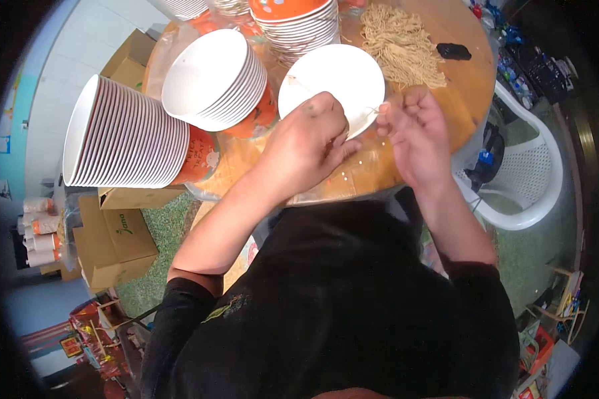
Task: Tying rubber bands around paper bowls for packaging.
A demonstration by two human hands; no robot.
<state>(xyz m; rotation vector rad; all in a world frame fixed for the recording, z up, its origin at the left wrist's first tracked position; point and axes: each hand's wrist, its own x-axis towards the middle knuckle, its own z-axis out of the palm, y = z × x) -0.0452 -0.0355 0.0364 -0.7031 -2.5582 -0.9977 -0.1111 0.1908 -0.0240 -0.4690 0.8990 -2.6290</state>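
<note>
A white-lined round paper bucket [331, 73] stands on the table in front of me, its mouth facing up toward me. My left hand [313, 136] is closed at its near rim, fingers curled; the fingertips are partly hidden. On the right side of the rim, my right hand [416, 130] pinches a thin pale string [373, 109] between thumb and finger. A short pale strand lies against the inside wall. Beyond my right hand lies a bundle of tan strings [402, 46], with a small black object [454, 51] beside it.
Nested paper buckets, white inside and orange outside, stand to the left in a tall stack [130, 136] and a shorter stack [216, 83]. Another stack [299, 30] is at the back. Cardboard boxes [116, 243] sit on the floor at left; a white plastic chair [522, 173] is at right.
</note>
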